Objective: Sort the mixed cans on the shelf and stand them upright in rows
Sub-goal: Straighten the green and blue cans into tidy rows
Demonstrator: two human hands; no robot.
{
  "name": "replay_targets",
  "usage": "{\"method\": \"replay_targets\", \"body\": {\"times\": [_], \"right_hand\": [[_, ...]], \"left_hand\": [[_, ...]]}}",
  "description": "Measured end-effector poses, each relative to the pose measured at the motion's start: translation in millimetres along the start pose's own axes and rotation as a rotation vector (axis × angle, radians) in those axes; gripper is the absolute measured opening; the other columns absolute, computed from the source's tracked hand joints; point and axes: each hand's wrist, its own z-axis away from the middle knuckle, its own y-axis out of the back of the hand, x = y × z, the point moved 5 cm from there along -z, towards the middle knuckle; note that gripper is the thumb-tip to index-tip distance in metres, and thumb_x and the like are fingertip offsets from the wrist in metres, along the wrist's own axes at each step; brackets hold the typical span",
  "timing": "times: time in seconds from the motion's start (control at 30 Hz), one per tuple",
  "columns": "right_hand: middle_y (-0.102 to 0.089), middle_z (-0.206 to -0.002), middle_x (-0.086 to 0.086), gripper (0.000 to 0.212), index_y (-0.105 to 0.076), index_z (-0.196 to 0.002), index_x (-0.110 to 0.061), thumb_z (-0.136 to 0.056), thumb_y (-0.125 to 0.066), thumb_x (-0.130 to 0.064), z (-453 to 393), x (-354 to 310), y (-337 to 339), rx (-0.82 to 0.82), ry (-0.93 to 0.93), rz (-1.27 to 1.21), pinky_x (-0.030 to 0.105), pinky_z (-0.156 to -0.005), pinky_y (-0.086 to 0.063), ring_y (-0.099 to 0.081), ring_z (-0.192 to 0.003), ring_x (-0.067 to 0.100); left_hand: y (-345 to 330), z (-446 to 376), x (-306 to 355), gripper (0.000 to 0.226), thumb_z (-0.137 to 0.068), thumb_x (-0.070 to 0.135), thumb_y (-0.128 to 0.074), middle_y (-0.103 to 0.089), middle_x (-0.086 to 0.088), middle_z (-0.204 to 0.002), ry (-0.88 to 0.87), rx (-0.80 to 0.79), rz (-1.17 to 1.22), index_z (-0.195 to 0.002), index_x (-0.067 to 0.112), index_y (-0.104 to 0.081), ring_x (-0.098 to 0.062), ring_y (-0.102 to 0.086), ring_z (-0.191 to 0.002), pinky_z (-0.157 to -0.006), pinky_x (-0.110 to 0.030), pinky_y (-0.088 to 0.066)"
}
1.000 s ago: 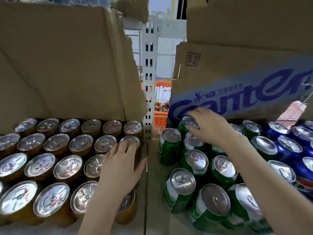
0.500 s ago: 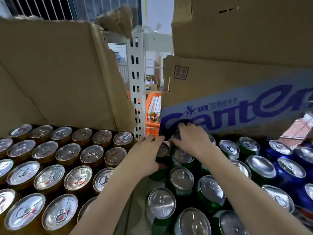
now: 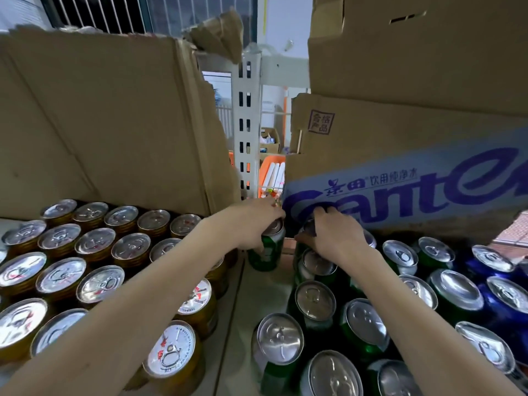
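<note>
Having left the gold cans (image 3: 97, 247) at 9 o'clock, the left hand (image 3: 251, 221) now holds a green can (image 3: 267, 247) at 12 o'clock on the shelf, while the right hand (image 3: 334, 235) clasps another green can's top (image 3: 307, 227) beside it, extending the green row.

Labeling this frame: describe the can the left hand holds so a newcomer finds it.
Find the blue-lettered box. At its lower left corner stands a green can, gripped from above by the left hand. It stands alone in the gap, apart from the green cluster.
</note>
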Motion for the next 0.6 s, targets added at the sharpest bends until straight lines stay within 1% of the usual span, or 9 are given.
{"method": "replay_targets", "body": {"times": [0.07, 0.13, 0.23, 0.3, 0.37, 0.43, 0.53, 0.6], "right_hand": [[-0.048, -0.126, 0.012, 0.047, -0.037, -0.131, -0.009, -0.092, -0.051, -0.032, -0.6, 0.7, 0.0, -0.007, -0.007, 0.006, 0.036, -0.082, -0.044, -0.051, -0.112, 0.032], [-0.048, -0.127, 0.012, 0.045, -0.038, -0.13, -0.01, -0.091, -0.051, -0.029, -1.1, 1.8, -0.3, -0.008, -0.01, 0.003, 0.036, -0.082, -0.044, -0.051, -0.112, 0.031], [-0.05, -0.124, 0.011, 0.05, -0.04, -0.129, -0.01, -0.09, -0.052, -0.039, -1.7, 2.0, 0.2, 0.01, -0.004, -0.013, 0.036, -0.08, -0.045, -0.053, -0.109, 0.03], [-0.051, -0.122, 0.011, 0.05, -0.042, -0.127, -0.01, -0.089, -0.051, -0.042, -2.5, 1.8, -0.9, 0.018, 0.005, -0.012, 0.035, -0.076, -0.045, -0.055, -0.106, 0.03], [-0.051, -0.121, 0.011, 0.046, -0.043, -0.125, -0.011, -0.089, -0.051, -0.039, -3.9, 2.8, -1.1, 0.032, 0.005, -0.011, 0.034, -0.071, -0.042, -0.055, -0.104, 0.031], [-0.054, -0.117, 0.01, 0.044, -0.046, -0.121, -0.012, -0.089, -0.052, -0.041, -5.1, 4.2, 0.6, 0.057, -0.002, -0.023, 0.034, -0.069, -0.039, -0.055, -0.102, 0.031], [-0.059, -0.113, 0.01, 0.047, -0.05, -0.117, -0.013, -0.087, -0.053, -0.048, -6.1, 4.1, 4.4, 0.103, -0.021, -0.056, 0.034, -0.071, -0.04, -0.057, -0.1, 0.031], [-0.062, -0.11, 0.01, 0.051, -0.051, -0.116, -0.014, -0.084, -0.054, -0.054, -5.1, 2.3, 7.0, 0.134, -0.052, -0.13, 0.034, -0.071, -0.04, -0.058, -0.099, 0.032]], "left_hand": [[2.1, -5.7, 0.0, 0.074, -0.079, 0.019, -0.073, -0.033, -0.004, -0.141, -0.01, 0.025, -0.039, -0.142, 0.02, -0.033, -0.023, -0.04, -0.125, -0.092, -0.03, -0.042], [-1.7, -11.7, 3.8, 0.069, -0.081, 0.014, -0.069, -0.035, -0.006, -0.14, -0.03, 0.045, -0.103, -0.141, 0.018, -0.035, -0.024, -0.04, -0.125, -0.093, -0.032, -0.043], [-13.5, -19.6, 7.2, 0.061, -0.084, 0.003, -0.061, -0.036, -0.011, -0.137, -0.04, 0.048, -0.174, -0.139, 0.014, -0.038, -0.028, -0.039, -0.124, -0.094, -0.038, -0.045], [-17.5, -21.9, 4.4, 0.059, -0.083, 0.0, -0.06, -0.031, -0.014, -0.139, -0.013, 0.056, -0.179, -0.138, 0.012, -0.039, -0.031, -0.039, -0.122, -0.094, -0.041, -0.045], [-18.6, -22.9, 2.2, 0.061, -0.083, -0.001, -0.06, -0.027, -0.016, -0.14, 0.016, 0.056, -0.18, -0.138, 0.011, -0.038, -0.034, -0.04, -0.122, -0.094, -0.041, -0.045], [-18.8, -23.4, 2.4, 0.06, -0.083, 0.0, -0.061, -0.03, -0.017, -0.139, 0.042, 0.054, -0.191, -0.138, 0.01, -0.038, -0.034, -0.038, -0.123, -0.096, -0.042, -0.044], [-18.9, -24.9, 3.2, 0.054, -0.085, 0.0, -0.059, -0.03, -0.017, -0.142, 0.076, 0.057, -0.219, -0.136, 0.007, -0.041, -0.034, -0.035, -0.127, -0.096, -0.042, -0.04], [-20.4, -25.6, 2.4, 0.051, -0.087, 0.0, -0.057, -0.032, -0.016, -0.142, 0.088, 0.069, -0.247, -0.135, 0.006, -0.043, -0.033, -0.035, -0.128, -0.096, -0.042, -0.04]]}}
